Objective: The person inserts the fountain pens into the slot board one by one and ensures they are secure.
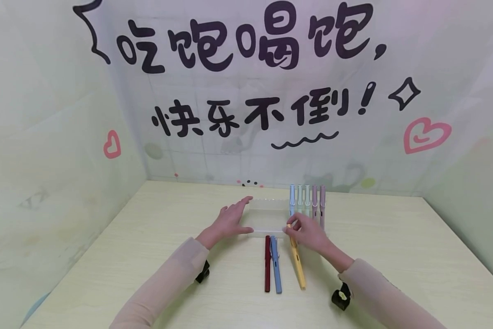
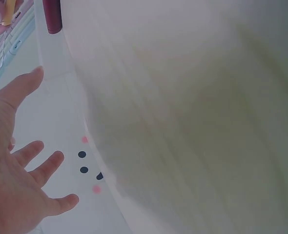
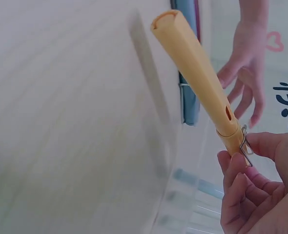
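A yellow pen [image 1: 297, 265] is pinched at its clip end between the thumb and fingers of my right hand [image 1: 308, 233]. In the right wrist view its other end tilts away from the hand, above the table. My left hand [image 1: 228, 220] is at the left end of a clear plastic box [image 1: 267, 230], thumb and fingers spread apart. Side by side at the box's right part lie a light blue pen [image 1: 292, 196], two pale green pens [image 1: 307, 196] and two purple pens [image 1: 322, 205]; my right hand partly hides them.
In front of the box, a dark red pen [image 1: 267, 265] and a blue pen [image 1: 276, 267] lie close together on the pale wooden table [image 1: 147, 242]. A printed cloth backdrop [image 1: 213, 160] stands behind the table.
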`<control>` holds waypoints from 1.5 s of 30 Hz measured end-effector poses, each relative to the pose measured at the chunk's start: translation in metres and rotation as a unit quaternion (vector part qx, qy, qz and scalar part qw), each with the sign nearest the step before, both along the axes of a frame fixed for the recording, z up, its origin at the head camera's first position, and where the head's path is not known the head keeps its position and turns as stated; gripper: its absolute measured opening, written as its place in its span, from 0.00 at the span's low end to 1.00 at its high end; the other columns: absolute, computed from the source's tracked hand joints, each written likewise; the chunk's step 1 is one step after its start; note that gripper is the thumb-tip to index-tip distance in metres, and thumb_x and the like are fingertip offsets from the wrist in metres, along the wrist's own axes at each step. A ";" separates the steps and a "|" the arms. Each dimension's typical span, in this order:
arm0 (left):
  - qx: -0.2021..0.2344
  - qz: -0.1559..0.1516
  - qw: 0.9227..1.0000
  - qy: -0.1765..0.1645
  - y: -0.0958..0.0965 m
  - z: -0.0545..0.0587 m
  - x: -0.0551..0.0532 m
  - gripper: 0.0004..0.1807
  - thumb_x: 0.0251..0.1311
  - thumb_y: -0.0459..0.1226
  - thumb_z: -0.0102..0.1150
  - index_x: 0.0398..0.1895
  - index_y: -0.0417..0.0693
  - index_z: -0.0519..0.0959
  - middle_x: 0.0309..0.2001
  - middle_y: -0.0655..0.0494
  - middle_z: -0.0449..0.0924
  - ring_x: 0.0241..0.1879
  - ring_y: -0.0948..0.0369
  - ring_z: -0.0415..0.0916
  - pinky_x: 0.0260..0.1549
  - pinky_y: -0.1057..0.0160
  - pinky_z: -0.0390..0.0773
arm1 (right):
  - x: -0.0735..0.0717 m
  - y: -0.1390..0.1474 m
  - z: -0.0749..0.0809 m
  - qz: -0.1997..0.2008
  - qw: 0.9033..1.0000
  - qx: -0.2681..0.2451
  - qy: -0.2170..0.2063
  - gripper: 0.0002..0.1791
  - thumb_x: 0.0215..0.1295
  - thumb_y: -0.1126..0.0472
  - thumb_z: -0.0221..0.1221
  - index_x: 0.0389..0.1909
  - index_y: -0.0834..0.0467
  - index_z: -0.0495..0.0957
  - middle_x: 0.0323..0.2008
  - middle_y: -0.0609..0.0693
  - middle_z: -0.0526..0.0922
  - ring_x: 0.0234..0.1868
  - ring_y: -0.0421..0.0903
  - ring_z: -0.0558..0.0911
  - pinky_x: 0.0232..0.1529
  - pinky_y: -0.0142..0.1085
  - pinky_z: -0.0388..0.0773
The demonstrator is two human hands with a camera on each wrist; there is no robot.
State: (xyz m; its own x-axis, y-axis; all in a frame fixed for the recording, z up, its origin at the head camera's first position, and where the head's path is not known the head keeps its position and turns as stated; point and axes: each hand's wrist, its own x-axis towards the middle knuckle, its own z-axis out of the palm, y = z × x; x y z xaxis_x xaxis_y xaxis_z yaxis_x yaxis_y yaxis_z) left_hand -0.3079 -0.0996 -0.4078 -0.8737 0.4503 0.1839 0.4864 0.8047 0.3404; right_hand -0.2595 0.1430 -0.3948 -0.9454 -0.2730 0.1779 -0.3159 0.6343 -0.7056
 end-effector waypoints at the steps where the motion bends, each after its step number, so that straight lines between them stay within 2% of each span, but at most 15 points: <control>1: 0.000 0.000 1.000 0.000 0.000 0.000 0.000 0.50 0.42 0.49 0.67 0.66 0.51 0.47 0.60 0.51 0.62 0.53 0.52 0.65 0.51 0.43 0.54 | -0.001 0.000 0.002 0.000 1.000 -0.004 0.001 0.08 0.54 0.62 0.60 0.32 0.61 0.73 0.19 0.47 0.74 0.17 0.41 0.72 0.16 0.33 0.69; 8: 0.001 -0.001 1.000 0.002 0.000 0.000 0.000 0.51 0.42 0.49 0.67 0.67 0.50 0.47 0.60 0.51 0.61 0.53 0.52 0.65 0.50 0.43 0.54 | -0.004 0.002 0.015 0.003 0.999 -0.041 -0.003 0.09 0.56 0.62 0.59 0.33 0.63 0.72 0.19 0.49 0.74 0.17 0.44 0.73 0.17 0.35 0.70; 15: -0.004 0.003 1.000 0.002 0.001 -0.001 -0.001 0.51 0.42 0.49 0.67 0.66 0.50 0.48 0.60 0.51 0.62 0.53 0.53 0.65 0.50 0.44 0.55 | -0.009 0.002 0.029 0.008 0.998 -0.061 0.014 0.09 0.56 0.62 0.58 0.34 0.64 0.72 0.20 0.50 0.75 0.18 0.49 0.75 0.18 0.36 0.72; 26: 0.000 0.000 1.000 -0.003 0.000 0.001 0.000 0.51 0.42 0.49 0.66 0.66 0.50 0.47 0.61 0.51 0.61 0.53 0.52 0.65 0.51 0.44 0.55 | -0.021 0.001 0.046 -0.028 0.998 -0.049 0.024 0.11 0.57 0.59 0.58 0.36 0.63 0.72 0.22 0.51 0.77 0.18 0.46 0.75 0.18 0.36 0.71; 30: 0.000 0.001 1.000 -0.001 0.000 0.000 0.000 0.51 0.42 0.49 0.67 0.67 0.51 0.47 0.61 0.51 0.61 0.53 0.53 0.65 0.51 0.45 0.55 | -0.024 0.001 0.049 -0.037 0.998 -0.049 0.021 0.12 0.57 0.58 0.58 0.37 0.62 0.72 0.24 0.52 0.77 0.20 0.49 0.76 0.19 0.36 0.71; 35: 0.001 -0.002 1.000 0.000 0.000 -0.001 -0.001 0.51 0.42 0.49 0.66 0.67 0.51 0.47 0.60 0.51 0.61 0.53 0.53 0.65 0.51 0.44 0.55 | -0.029 0.002 0.049 -0.042 0.998 -0.044 0.035 0.14 0.57 0.57 0.58 0.38 0.63 0.72 0.24 0.52 0.77 0.18 0.46 0.76 0.19 0.38 0.71; 37: 0.001 -0.003 1.000 0.001 0.000 0.000 -0.001 0.51 0.43 0.49 0.66 0.66 0.50 0.47 0.60 0.51 0.61 0.53 0.53 0.65 0.51 0.44 0.55 | -0.031 0.003 0.049 -0.043 0.997 -0.038 0.051 0.14 0.57 0.57 0.58 0.38 0.63 0.73 0.24 0.52 0.78 0.17 0.44 0.75 0.36 0.43 0.72; 39: 0.001 -0.003 1.000 -0.001 0.000 0.000 0.000 0.51 0.43 0.49 0.66 0.66 0.50 0.47 0.60 0.51 0.61 0.53 0.53 0.65 0.51 0.44 0.55 | -0.033 0.004 0.050 -0.047 0.996 -0.035 0.060 0.14 0.57 0.57 0.58 0.38 0.63 0.73 0.23 0.51 0.77 0.17 0.43 0.75 0.42 0.47 0.67; 41: 0.001 -0.002 1.000 -0.004 0.000 0.001 0.000 0.51 0.42 0.49 0.66 0.67 0.50 0.47 0.61 0.51 0.61 0.53 0.53 0.65 0.51 0.44 0.55 | -0.034 0.005 0.051 -0.051 0.996 -0.034 0.062 0.14 0.58 0.57 0.57 0.39 0.63 0.73 0.24 0.51 0.77 0.17 0.43 0.75 0.42 0.49 0.65; 42: 0.002 -0.001 1.000 -0.004 0.000 0.001 0.000 0.51 0.42 0.49 0.67 0.67 0.50 0.47 0.61 0.51 0.61 0.53 0.53 0.64 0.51 0.44 0.54 | -0.035 0.005 0.051 -0.054 0.996 -0.034 0.064 0.14 0.58 0.56 0.57 0.40 0.63 0.72 0.24 0.52 0.77 0.17 0.44 0.76 0.48 0.51 0.60; 44: 0.004 -0.001 1.000 -0.006 0.000 0.001 0.000 0.51 0.42 0.49 0.67 0.67 0.50 0.47 0.61 0.51 0.61 0.54 0.52 0.64 0.51 0.44 0.54 | -0.037 0.005 0.052 -0.061 0.996 -0.038 0.055 0.15 0.59 0.56 0.56 0.41 0.62 0.72 0.25 0.52 0.77 0.18 0.45 0.75 0.35 0.47 0.68; 45: 0.004 -0.001 1.000 -0.005 0.000 0.001 0.000 0.51 0.42 0.49 0.67 0.67 0.50 0.47 0.60 0.51 0.61 0.54 0.52 0.64 0.51 0.44 0.54 | -0.038 0.005 0.052 -0.064 0.996 -0.038 0.053 0.15 0.59 0.55 0.56 0.42 0.62 0.72 0.25 0.52 0.77 0.18 0.45 0.76 0.36 0.47 0.68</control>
